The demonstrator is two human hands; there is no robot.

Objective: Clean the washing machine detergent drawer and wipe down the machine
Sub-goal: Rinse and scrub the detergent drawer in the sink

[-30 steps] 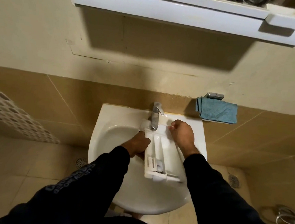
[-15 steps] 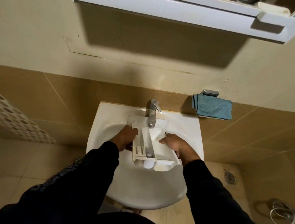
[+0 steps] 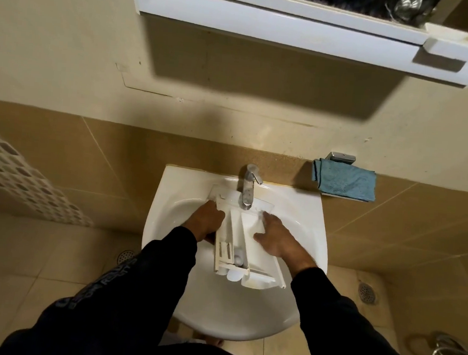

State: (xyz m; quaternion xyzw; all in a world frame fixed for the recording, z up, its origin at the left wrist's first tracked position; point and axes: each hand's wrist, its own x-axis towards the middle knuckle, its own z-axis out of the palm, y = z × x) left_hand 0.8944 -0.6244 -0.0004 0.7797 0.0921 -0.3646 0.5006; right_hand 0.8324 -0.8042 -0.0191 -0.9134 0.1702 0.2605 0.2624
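The white detergent drawer (image 3: 236, 233) lies in the white sink (image 3: 169, 200), its far end under the chrome tap (image 3: 248, 189). My left hand (image 3: 205, 222) grips the drawer's left side wall, fingers curled under it. My right hand (image 3: 275, 236) rests on the drawer's right compartment with fingers spread along its wall and thumb inside. Several compartments show between the hands. A blue cloth (image 3: 344, 180) hangs on a wall holder to the right of the sink.
A white mirror cabinet (image 3: 267, 17) hangs overhead on the wall. Floor drains (image 3: 368, 293) sit on the tiled floor at both sides. A coiled hose (image 3: 448, 354) lies at the lower right. A patterned panel (image 3: 17, 180) stands at the left.
The drawer has shifted left and further under the tap. My right hand came down from the drawer's far corner onto its right compartment.
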